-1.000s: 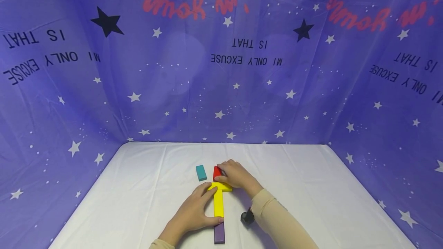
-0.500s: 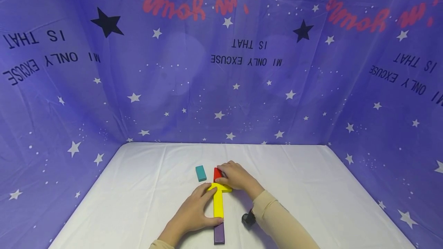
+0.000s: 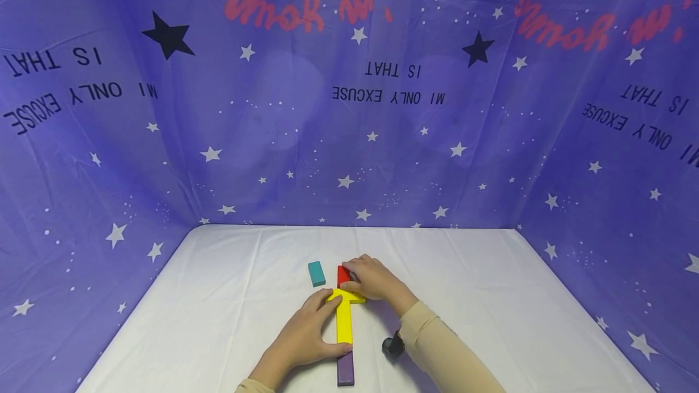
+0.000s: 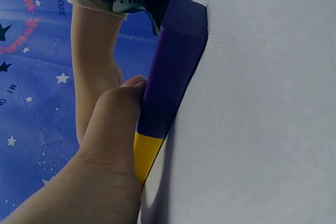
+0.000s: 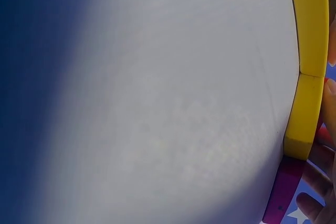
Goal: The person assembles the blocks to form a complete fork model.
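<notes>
In the head view, yellow and purple blocks lie in a row on the white cloth. My left hand (image 3: 308,332) spans the long yellow block (image 3: 344,322): fingertips at the yellow crosspiece (image 3: 354,298), thumb near its joint with the purple block (image 3: 346,370). The left wrist view shows that thumb against the side of the purple block (image 4: 178,61). At the far end, my right hand (image 3: 377,278) pinches a red block (image 3: 342,275), partly hidden by its fingers. Yellow pieces (image 5: 310,24) and a purple piece (image 5: 286,190) edge the right wrist view.
A teal block (image 3: 316,273) lies left of the red one. Beneath the right sleeve hangs a black wrist device (image 3: 392,346). A purple star-printed curtain (image 3: 349,108) surrounds the table's back and sides; white cloth (image 3: 218,308) covers the top.
Under my right hand the red block has shifted slightly towards the person, and the right forearm has moved a little to the right. My left hand has stayed in place.
</notes>
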Demonstrator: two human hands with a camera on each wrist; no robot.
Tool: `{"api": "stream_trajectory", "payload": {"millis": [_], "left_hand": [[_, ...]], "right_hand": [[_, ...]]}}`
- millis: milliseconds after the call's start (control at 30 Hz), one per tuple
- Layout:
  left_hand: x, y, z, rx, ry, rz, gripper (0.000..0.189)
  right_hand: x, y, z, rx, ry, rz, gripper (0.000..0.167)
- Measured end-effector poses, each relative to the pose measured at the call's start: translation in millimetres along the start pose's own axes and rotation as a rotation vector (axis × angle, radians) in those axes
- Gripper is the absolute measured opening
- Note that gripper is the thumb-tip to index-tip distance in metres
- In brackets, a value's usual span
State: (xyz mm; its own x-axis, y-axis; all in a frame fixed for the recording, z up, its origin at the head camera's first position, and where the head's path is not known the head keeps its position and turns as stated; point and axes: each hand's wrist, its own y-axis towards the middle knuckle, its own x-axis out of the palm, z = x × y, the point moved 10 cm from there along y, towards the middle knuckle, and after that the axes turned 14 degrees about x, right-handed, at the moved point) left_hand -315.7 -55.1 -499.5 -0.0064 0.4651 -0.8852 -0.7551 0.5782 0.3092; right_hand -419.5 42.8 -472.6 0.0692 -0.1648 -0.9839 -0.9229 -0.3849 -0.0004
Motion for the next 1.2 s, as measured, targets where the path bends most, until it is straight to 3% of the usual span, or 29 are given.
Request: {"api": "stream_trajectory", "payload": {"millis": [1200], "left_hand": [[-0.2,0.2,0.0,-0.004,0.0,0.0,0.097]], "right_hand": [[-0.1,-2.6,0.9,-0.001,0.012,-0.011,0.059]]}}
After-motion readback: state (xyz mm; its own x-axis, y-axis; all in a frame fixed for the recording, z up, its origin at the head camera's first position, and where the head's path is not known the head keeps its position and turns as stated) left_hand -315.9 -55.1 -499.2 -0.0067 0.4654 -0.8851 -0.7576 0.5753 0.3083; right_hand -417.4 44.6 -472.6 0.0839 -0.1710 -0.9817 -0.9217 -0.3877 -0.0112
